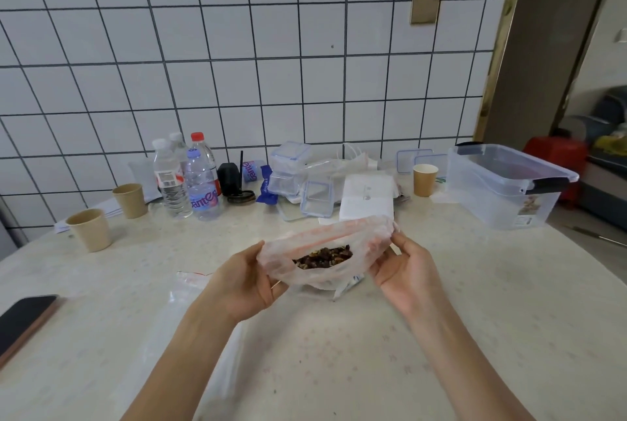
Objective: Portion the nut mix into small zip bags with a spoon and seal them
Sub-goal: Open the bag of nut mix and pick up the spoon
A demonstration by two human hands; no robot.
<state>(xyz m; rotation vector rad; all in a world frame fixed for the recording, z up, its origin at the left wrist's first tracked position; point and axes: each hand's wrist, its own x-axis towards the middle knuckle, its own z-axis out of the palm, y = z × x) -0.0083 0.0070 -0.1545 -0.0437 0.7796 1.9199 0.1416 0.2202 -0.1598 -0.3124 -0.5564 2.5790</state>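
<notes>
Grip: left hand [249, 279] and right hand [403, 271] each pinch the zip bag [325, 247] mouth.
Advice: hold it level, press the strip shut.

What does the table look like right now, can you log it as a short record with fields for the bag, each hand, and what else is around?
bag: zip bag held up over the table, mouth open, nut mix inside
left hand: left hand grips the bag's left edge
right hand: right hand grips the bag's right edge
spare bag: empty zip bag flat on the table, left of the hands
phone: phone at the table's left edge
back of table: water bottles, paper cups, clear storage bin
</notes>
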